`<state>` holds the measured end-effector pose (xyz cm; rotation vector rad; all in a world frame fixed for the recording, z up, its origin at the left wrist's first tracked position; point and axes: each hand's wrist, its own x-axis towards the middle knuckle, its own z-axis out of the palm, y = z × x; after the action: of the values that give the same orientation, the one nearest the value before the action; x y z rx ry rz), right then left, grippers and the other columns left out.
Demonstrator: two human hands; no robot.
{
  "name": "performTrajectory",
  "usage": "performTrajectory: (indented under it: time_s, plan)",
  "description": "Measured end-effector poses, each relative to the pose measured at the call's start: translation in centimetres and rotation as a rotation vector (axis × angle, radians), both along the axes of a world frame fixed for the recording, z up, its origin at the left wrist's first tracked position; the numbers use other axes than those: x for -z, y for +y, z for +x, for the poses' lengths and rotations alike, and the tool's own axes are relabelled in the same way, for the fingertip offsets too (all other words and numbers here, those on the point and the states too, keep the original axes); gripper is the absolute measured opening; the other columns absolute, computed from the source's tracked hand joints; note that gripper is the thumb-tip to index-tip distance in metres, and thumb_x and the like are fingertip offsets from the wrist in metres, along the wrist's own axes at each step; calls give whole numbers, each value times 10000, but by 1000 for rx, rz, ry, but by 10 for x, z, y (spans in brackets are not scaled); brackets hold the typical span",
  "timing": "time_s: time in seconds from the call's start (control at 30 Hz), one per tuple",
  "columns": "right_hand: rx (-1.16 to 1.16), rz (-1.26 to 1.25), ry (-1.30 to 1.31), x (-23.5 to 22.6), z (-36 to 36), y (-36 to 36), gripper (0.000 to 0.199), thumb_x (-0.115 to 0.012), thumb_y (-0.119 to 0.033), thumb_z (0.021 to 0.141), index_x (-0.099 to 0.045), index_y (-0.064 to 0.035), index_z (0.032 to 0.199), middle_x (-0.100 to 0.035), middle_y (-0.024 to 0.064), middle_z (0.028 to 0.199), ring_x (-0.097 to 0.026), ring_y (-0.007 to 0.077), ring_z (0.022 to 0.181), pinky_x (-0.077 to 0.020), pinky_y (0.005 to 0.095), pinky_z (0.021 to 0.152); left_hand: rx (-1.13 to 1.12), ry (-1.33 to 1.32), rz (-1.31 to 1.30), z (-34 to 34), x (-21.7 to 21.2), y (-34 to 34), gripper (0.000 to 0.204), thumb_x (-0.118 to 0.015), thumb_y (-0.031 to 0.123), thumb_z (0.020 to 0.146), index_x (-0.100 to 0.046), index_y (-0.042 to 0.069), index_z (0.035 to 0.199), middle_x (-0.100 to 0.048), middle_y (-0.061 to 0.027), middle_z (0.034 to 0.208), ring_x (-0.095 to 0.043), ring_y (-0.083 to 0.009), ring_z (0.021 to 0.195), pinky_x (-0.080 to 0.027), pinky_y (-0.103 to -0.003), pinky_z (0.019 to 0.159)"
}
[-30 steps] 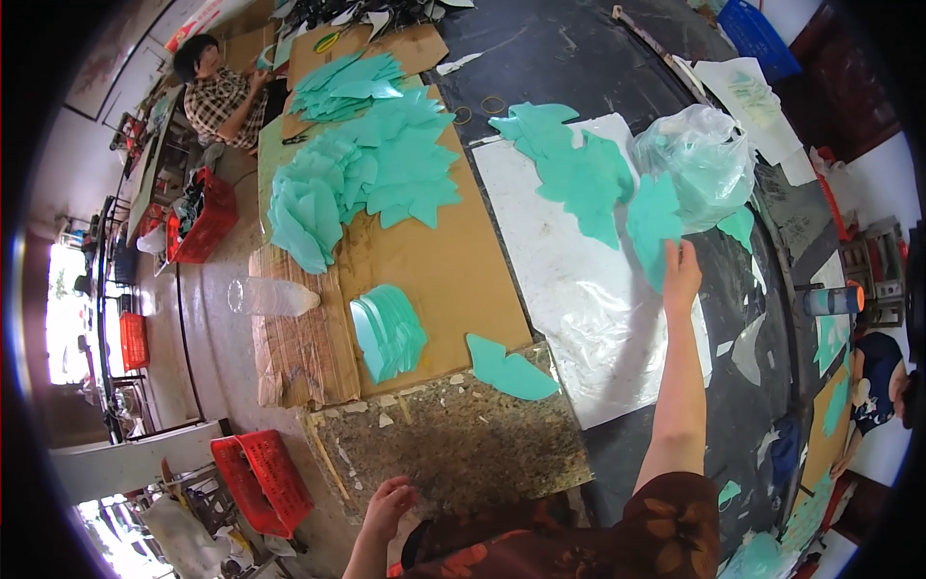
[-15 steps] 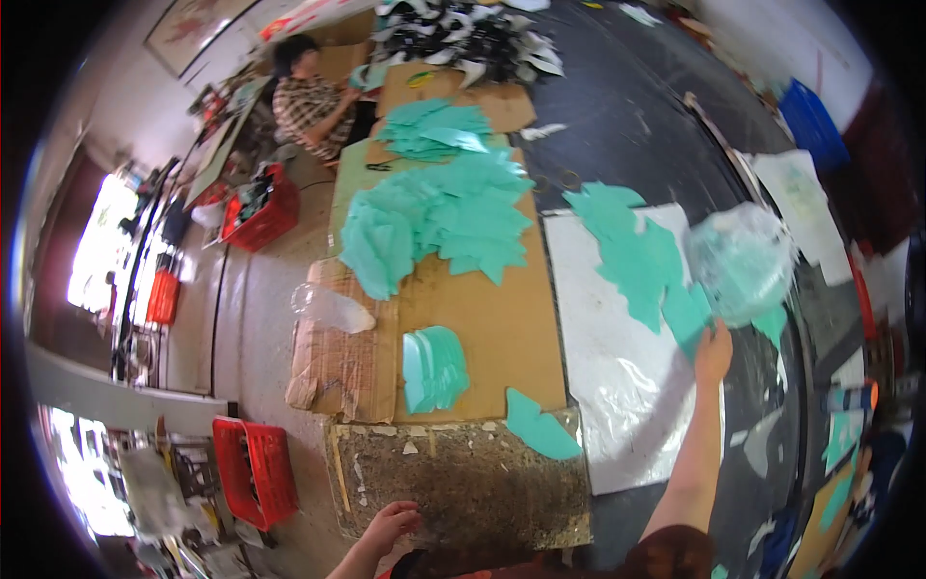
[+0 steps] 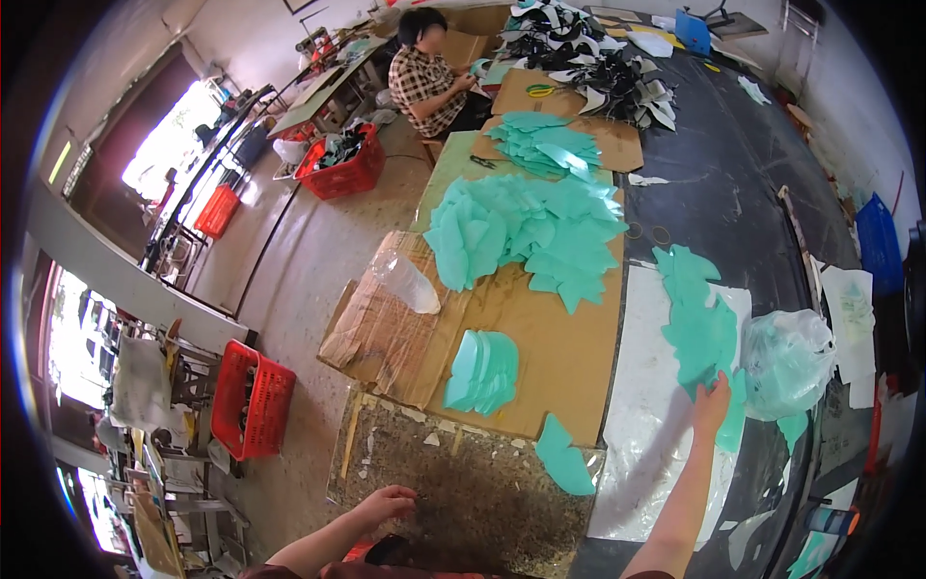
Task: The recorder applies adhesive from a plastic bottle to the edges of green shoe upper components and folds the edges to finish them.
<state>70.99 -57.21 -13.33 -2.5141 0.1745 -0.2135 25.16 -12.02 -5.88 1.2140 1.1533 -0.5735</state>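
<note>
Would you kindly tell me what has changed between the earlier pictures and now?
The right hand has moved left, from the right edge of a loose teal piece to the lower end of the overlapping teal pieces; whether it has a grip there is unclear. The view has turned left, shifting the whole picture. The left hand stays over the mottled board; the teal stack and plastic bag stay put.

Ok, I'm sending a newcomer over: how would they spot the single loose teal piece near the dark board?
Find the brown cardboard and, nearer the person, the stained dark board. The teal piece lies at that board's far right corner. It lies alone, unlike the neat stack farther left.
</note>
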Motion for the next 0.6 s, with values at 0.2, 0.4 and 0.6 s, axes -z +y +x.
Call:
performTrajectory:
  time_s: [0.2, 0.4, 0.6]
  plan:
    - [-71, 39, -52, 24, 13, 5, 531, -639, -125, 776, -495, -9, 1275, -577, 179, 1068, -556, 311, 954, -448, 399, 839, 10, 18, -2, 4, 3, 3, 282, -615, 149, 894, -580, 52, 1156, -645, -42, 941, -618, -140, 843, -506, -284, 768]
    - [71, -59, -107, 9, 33, 29, 436, -630, -163, 779, -557, -28, 1187, -558, 218, 1165, -550, 381, 1035, -450, 446, 891, -80, 38, 54, -10, -16, 5, 280, -618, 119, 873, -582, 53, 1142, -637, -33, 941, -622, -151, 860, -503, -279, 776]
    - [245, -143, -13, 0, 43, 2, 449, -642, -234, 775, -560, -39, 1171, -559, 211, 1153, -549, 382, 1056, -459, 458, 883, -85, 76, 65, -18, -10, 7, 280, -609, 114, 875, -575, 47, 1145, -641, -51, 963, -618, -152, 855, -499, -274, 766]
